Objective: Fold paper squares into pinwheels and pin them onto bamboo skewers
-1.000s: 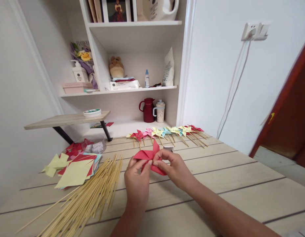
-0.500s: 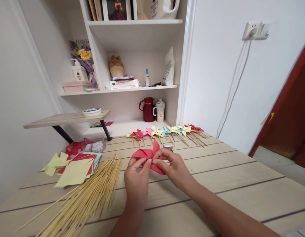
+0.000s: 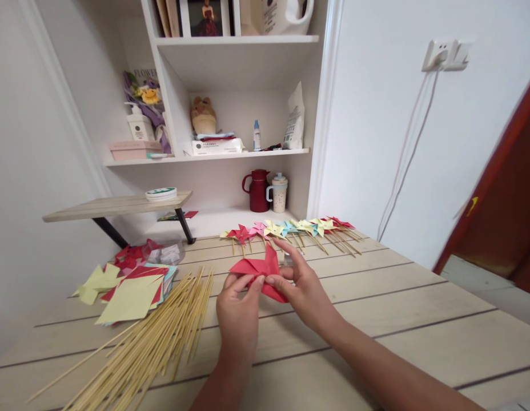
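Note:
A red paper pinwheel (image 3: pixel 253 266) is held over the middle of the table between both hands. My left hand (image 3: pixel 238 302) pinches it from the left, thumb at the folded centre. On the other side, my right hand (image 3: pixel 305 285) keeps its thumb at the centre, with the index finger stretched upward behind a blade. The right hand's other fingertips are partly hidden by the paper. Left of my hands lies a loose bundle of thin wooden sticks (image 3: pixel 157 337). Beyond it rests a stack of coloured paper squares (image 3: pixel 130 297) with a yellow folded pinwheel (image 3: pixel 97 282) beside it.
Several finished pinwheels on sticks (image 3: pixel 286 228) lie in a row along the table's back edge. A small raised wooden shelf (image 3: pixel 97 208) stands at the back left, near a clear plastic container (image 3: pixel 173 254). A red jug (image 3: pixel 259 191) and a cup (image 3: pixel 279 194) stand behind.
My right index finger has lifted off the pinwheel's blade and straightened upward. The left hand keeps its pinch, and the pinwheel stays almost in place.

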The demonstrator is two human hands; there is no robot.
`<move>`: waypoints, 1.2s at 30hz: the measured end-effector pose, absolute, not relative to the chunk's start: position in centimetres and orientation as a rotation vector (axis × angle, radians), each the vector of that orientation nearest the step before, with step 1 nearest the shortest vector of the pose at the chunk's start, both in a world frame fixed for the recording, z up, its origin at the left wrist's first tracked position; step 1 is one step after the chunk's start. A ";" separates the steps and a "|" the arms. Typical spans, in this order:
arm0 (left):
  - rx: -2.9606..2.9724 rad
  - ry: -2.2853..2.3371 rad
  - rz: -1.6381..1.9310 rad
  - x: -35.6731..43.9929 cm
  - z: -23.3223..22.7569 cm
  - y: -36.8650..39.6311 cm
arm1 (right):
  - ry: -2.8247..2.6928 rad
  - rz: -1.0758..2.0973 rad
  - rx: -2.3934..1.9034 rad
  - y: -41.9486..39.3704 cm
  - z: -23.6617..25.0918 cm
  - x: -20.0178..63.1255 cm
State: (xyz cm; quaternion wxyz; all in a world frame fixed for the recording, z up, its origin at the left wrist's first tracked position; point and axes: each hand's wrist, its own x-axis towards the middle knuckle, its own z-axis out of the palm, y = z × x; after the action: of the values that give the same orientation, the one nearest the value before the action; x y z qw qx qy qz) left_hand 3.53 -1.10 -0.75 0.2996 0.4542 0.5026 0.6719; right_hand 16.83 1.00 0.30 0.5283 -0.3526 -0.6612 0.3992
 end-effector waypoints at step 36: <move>1.461 1.499 1.877 3.4 -1.3 -0.9 | -1.528 1.104 -0.685 1.9 -0.5 17.0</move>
State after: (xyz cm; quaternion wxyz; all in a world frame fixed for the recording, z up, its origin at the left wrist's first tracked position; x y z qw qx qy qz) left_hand 3.38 -0.94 -1.35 0.1640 0.5126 0.5260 0.6585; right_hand 16.99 1.93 -0.53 0.5377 -0.2880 -0.6423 0.4641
